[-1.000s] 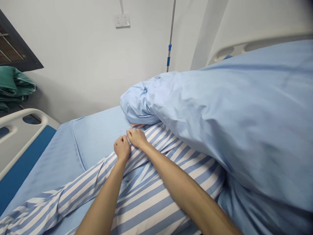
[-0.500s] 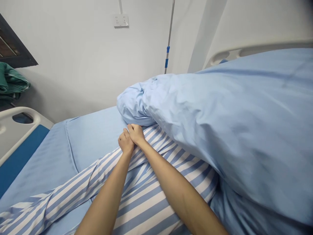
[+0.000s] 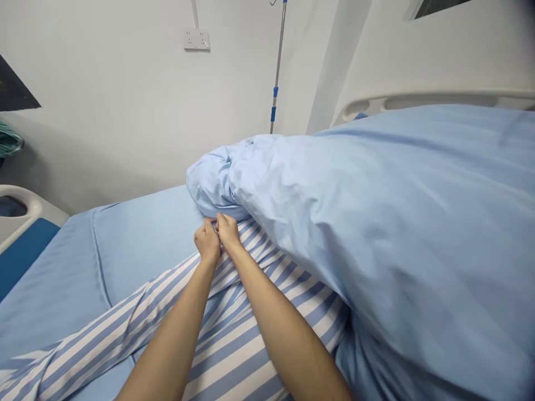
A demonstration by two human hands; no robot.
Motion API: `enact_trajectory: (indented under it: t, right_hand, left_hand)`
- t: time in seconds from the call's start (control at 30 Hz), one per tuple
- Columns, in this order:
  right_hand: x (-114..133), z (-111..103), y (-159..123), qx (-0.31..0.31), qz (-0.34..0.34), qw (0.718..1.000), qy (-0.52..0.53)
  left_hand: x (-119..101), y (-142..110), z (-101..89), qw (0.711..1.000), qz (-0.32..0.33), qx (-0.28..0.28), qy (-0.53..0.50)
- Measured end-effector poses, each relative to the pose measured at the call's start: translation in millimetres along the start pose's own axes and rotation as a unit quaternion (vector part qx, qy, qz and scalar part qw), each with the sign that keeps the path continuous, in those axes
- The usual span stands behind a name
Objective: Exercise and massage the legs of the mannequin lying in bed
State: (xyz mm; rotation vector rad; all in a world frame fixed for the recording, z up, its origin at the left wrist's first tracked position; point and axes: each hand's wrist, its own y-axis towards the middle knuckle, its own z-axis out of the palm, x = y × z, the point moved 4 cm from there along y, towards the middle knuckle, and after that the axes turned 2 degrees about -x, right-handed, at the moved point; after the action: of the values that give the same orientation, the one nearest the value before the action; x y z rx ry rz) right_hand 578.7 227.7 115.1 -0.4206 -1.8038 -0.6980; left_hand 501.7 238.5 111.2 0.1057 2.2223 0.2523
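Both hands are closed and work together at the upper part of a striped gown (image 3: 234,328). The left hand (image 3: 207,240) and the right hand (image 3: 228,231) are almost touching, with fingers curled down, and they seem to pinch a small fold of the gown's cloth between them. The knuckles hide most of the fingertips, so I cannot see the exact grip. The gown lies under the hands and runs below the edge of a blue quilt (image 3: 355,223), which is just beyond the fingers.

The step in hand looks like working on this fold of cloth. In my judgement, the next move calls for a steady hold, with care not to catch the quilt so close by.

As for containers, the quilt is thick and bunched and seems well filled. The gown also looks filled out, but I cannot tell what is inside it. To the left of the hands, a blue sheet (image 3: 142,245) covers the bed, and a gown sleeve (image 3: 83,345) runs toward the lower left. Far ahead of the hands are a wall socket (image 3: 196,40) and an IV pole (image 3: 277,61).
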Motion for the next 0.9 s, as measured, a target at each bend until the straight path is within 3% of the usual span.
enact_trajectory:
  t: [0.17,0.37,0.47,0.63,0.7,0.83,0.9]
  right_hand:
    - [5.1,-16.5,-1.1,-0.033,-0.045,0.996,-0.069]
    - [-16.4,-24.5,13.5,-0.068,-0.001,0.997,-0.038]
    - [-14.1,-27.6,14.7,-0.075,0.007,0.997,-0.013]
    - [8.4,-42.2,9.8,-0.132,-0.087,0.984,-0.085]
    - [7.3,-44.8,12.4,-0.132,-0.112,0.979,-0.106]
    - [-19.9,-41.9,24.0,-0.092,-0.064,0.984,-0.136]
    - [-30.7,-38.7,27.1,-0.072,-0.054,0.985,-0.150]
  left_hand:
    - [1.9,-2.2,13.0,0.994,0.055,0.051,0.080]
    - [-13.0,5.0,13.2,0.997,0.050,0.064,0.015]
    - [-24.9,8.1,18.0,0.997,0.067,0.044,-0.002]
    - [-20.5,-0.2,32.0,0.994,0.066,0.069,0.050]
    - [-17.0,-2.0,33.3,0.994,0.074,0.068,0.045]
    - [-15.8,-0.3,32.2,0.996,0.072,0.045,-0.012]
    - [-18.5,0.5,32.5,0.995,0.073,0.061,-0.031]
